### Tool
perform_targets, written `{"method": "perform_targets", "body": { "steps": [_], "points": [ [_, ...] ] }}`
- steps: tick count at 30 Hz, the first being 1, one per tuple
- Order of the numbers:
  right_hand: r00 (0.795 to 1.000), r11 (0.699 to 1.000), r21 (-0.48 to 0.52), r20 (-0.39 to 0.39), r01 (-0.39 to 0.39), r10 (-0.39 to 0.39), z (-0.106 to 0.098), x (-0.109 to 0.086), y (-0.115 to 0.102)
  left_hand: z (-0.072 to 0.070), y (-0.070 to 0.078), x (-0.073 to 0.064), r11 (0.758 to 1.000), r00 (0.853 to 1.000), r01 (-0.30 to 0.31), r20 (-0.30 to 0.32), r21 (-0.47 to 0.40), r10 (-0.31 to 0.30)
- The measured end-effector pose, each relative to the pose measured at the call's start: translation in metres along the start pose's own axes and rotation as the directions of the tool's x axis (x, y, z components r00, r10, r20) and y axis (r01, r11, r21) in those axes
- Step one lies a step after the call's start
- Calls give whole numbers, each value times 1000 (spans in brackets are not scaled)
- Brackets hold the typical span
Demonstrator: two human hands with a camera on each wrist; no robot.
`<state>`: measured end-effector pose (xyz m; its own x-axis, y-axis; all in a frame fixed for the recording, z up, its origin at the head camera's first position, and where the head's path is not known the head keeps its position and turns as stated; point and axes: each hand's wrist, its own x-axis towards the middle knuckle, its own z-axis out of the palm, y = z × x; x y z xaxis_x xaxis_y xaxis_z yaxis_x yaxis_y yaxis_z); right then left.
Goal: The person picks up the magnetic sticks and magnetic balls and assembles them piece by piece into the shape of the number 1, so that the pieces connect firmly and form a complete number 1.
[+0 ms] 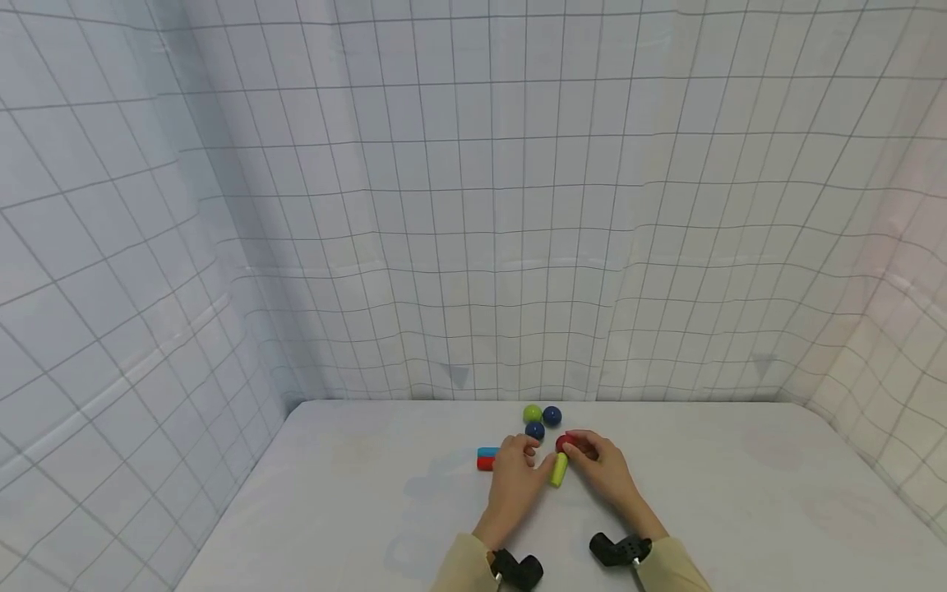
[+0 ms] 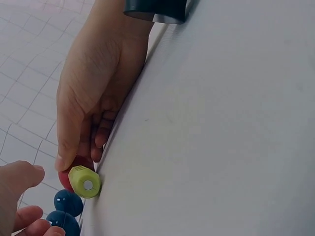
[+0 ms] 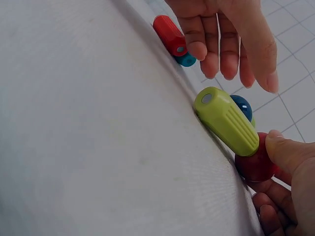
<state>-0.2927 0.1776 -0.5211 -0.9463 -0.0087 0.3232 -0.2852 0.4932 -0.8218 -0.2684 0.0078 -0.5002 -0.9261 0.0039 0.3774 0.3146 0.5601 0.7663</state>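
Note:
With thumb and fingers my right hand (image 1: 602, 470) pinches a dark red ball (image 3: 257, 164) on the white table. One end of a yellow-green ridged rod (image 3: 227, 120) touches that ball; the rod's free end shows a round metal disc. My left hand (image 1: 514, 481) hovers to the left of the rod, its fingers loosely bent with nothing between them. Beside the left hand lie a red rod (image 3: 170, 35) and a blue rod (image 1: 487, 451), side by side and partly hidden by that hand in the head view.
Behind the hands sit two dark blue balls, the nearer ball (image 1: 535, 430) and the farther ball (image 1: 552, 416), beside a green ball (image 1: 532, 413). White gridded curtains (image 1: 496, 205) enclose the back and sides of the table (image 1: 333, 510). Black wrist devices (image 1: 620, 549) are on both forearms.

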Motion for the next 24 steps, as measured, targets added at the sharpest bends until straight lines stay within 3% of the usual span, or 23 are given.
{"method": "perform_targets", "body": {
  "steps": [5,18,24],
  "points": [
    [1000,1000,19,1,-4,4,0,1,2,-2,1,5,999,999,-32,-37,-8,31],
    [1000,1000,-7,-1,-6,6,1,2,1,0,1,21,999,996,-43,-79,22,45],
    [1000,1000,-7,-6,-1,1,2,2,3,2,-1,26,999,998,-13,-64,40,15]
  ]
}}
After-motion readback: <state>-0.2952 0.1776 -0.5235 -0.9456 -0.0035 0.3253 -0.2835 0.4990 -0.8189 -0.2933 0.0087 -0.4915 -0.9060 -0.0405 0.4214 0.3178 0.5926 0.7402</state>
